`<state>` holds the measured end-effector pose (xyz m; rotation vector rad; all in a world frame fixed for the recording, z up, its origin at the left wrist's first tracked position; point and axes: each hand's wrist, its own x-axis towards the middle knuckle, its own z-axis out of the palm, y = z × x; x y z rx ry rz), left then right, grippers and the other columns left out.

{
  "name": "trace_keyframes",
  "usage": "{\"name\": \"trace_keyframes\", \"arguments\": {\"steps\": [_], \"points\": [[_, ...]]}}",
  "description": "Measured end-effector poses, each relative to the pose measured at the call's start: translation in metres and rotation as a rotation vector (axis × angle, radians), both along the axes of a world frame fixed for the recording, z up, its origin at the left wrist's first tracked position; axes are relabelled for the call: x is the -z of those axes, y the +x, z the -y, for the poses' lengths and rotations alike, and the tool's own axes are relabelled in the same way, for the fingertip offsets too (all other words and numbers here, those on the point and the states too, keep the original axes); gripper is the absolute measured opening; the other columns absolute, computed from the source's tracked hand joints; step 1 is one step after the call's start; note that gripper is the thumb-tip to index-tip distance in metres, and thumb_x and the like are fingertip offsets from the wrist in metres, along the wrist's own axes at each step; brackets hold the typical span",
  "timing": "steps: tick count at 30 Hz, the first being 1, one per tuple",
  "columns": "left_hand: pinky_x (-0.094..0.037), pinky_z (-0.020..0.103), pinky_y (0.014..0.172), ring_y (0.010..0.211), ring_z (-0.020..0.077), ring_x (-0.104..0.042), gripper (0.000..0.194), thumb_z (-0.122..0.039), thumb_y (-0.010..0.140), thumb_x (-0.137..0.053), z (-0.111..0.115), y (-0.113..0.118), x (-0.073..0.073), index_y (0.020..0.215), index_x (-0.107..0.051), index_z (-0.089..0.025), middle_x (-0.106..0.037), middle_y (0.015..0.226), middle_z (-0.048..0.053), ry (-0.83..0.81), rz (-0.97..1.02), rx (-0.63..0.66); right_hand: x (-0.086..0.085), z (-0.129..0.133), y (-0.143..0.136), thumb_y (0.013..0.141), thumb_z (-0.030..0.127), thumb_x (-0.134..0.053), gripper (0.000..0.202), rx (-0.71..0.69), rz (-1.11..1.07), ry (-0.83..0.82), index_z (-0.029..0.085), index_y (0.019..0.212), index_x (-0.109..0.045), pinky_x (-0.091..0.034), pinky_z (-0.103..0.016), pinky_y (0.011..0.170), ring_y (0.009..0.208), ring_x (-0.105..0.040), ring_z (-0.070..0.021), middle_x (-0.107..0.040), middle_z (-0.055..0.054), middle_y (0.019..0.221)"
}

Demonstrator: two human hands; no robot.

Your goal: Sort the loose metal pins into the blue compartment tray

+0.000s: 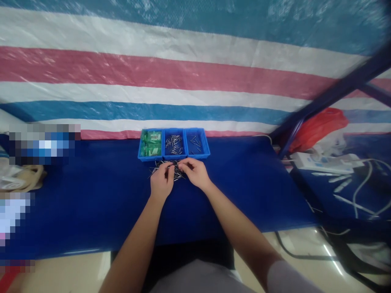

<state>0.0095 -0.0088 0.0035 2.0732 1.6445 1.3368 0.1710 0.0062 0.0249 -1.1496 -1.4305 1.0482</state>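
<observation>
My left hand [161,181] and my right hand [197,173] come together over a loose pile of thin metal pins [177,175] on the blue table. On each hand, thumb and fingers are pinched closed, with the fingertips nearly meeting. Whatever lies between them is too small to make out. Just beyond the hands stand three joined blue bins. Green packets [152,151] fill the left bin [143,158]. Many short metal pieces [174,143] lie in the middle bin [174,156], and a few thin pins [195,142] in the right bin [200,156].
A striped plastic sheet [183,73] hangs behind the blue table [100,195]. To the right are a dark metal frame [328,97], a red plastic bag [320,126], a white power strip [320,161] and loose cables. Blurred items sit at the left edge.
</observation>
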Motion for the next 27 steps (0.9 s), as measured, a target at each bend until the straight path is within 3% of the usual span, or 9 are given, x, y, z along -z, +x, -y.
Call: {"name": "trace_keyframes", "arguments": {"steps": [8, 13, 22, 27], "points": [[-0.053, 0.025, 0.077, 0.081, 0.0146, -0.071, 0.024, -0.035, 0.096, -0.050, -0.0013, 0.0001, 0.0035, 0.105, -0.067, -0.020, -0.074, 0.095, 0.005, 0.014, 0.014, 0.019, -0.0003, -0.0015, -0.0004, 0.086, 0.040, -0.065, 0.022, 0.027, -0.012, -0.016, 0.021, 0.079, -0.072, -0.053, -0.029, 0.066, 0.065, -0.064, -0.0165, -0.070, -0.002, 0.071], [-0.051, 0.024, 0.075, 0.078, 0.0143, -0.070, 0.024, -0.035, 0.096, -0.049, -0.0020, -0.0004, 0.0051, 0.104, -0.066, -0.021, -0.074, 0.093, 0.004, 0.017, 0.014, 0.007, 0.0007, -0.0004, -0.0014, 0.085, 0.042, -0.067, 0.021, 0.027, -0.050, -0.016, 0.022, 0.086, -0.074, -0.055, -0.030, 0.067, 0.067, -0.065, -0.0170, -0.072, -0.004, 0.078], [-0.044, 0.024, 0.063, 0.061, 0.0140, -0.064, 0.026, -0.036, 0.097, -0.046, -0.0013, -0.0016, 0.0029, 0.089, -0.065, -0.019, -0.068, 0.066, 0.001, -0.011, -0.074, -0.012, -0.0015, 0.0012, -0.0017, 0.081, 0.036, -0.072, 0.016, 0.019, -0.089, -0.020, 0.023, 0.091, -0.075, -0.055, -0.030, 0.068, 0.070, -0.067, -0.0166, -0.073, -0.004, 0.083], [-0.049, 0.024, 0.070, 0.068, 0.0135, -0.068, 0.025, -0.036, 0.096, -0.050, 0.0002, 0.0000, 0.0015, 0.102, -0.066, -0.019, -0.072, 0.077, 0.002, -0.009, -0.002, 0.022, -0.0003, -0.0001, -0.0021, 0.083, 0.034, -0.069, 0.014, 0.040, -0.149, -0.033, 0.021, 0.088, -0.074, -0.056, -0.029, 0.065, 0.064, -0.065, -0.0144, -0.072, -0.003, 0.078]]}}
